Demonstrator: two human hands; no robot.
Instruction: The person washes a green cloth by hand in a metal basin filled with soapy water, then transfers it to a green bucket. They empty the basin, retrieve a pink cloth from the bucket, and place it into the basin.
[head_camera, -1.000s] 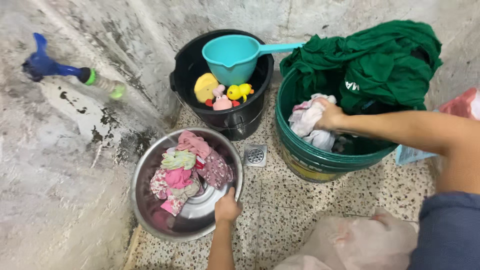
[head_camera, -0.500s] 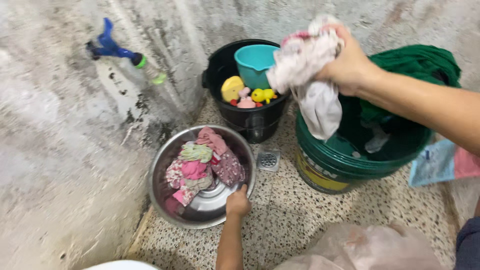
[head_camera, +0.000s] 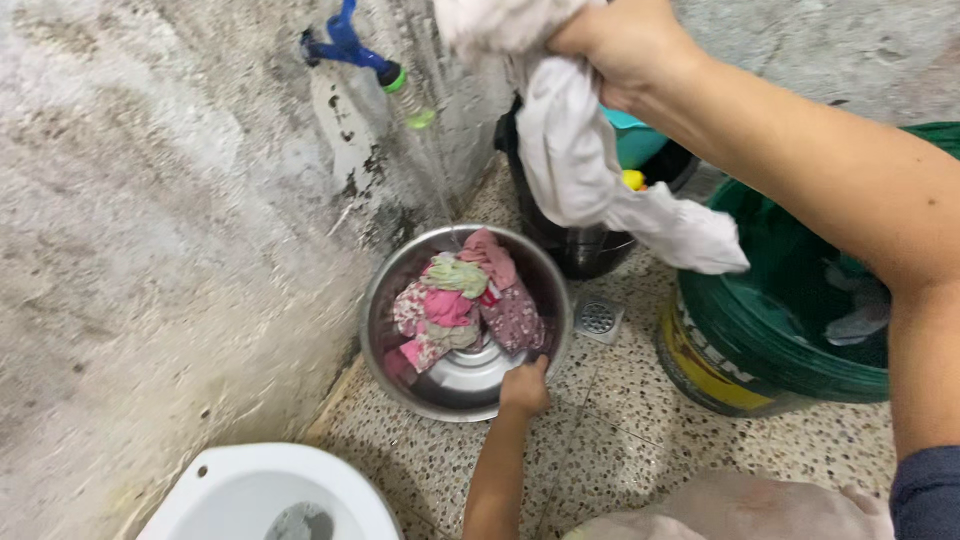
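The right hand (head_camera: 625, 40) has its grip closed tight on a bunched white cloth (head_camera: 580, 150), held high near the top of the view so that its loose tail hangs down in front of the black bucket (head_camera: 575, 250) and reaches over the near rim of the green bucket (head_camera: 760, 370). The left hand (head_camera: 525, 388) grips the near rim of the steel basin (head_camera: 400, 290), fingers curled over the edge; the basin sits on the speckled floor (head_camera: 640, 420) against the stained wall, beside a square floor drain (head_camera: 598, 318). Inside it lies a heap of small pink and floral garments (head_camera: 455, 310), and a thin stream falls from the blue tap (head_camera: 345, 42) towards its far side. To put the cloth into the basin well, it seems best to carry it left until the hanging tail clears both buckets, lower it onto the heap rather than dropping it from a height, and hold the basin steady by its rim so it does not skid on the wet floor. A white toilet bowl (head_camera: 265, 495) sits close at the lower left, so the cloth should stay clear of it.
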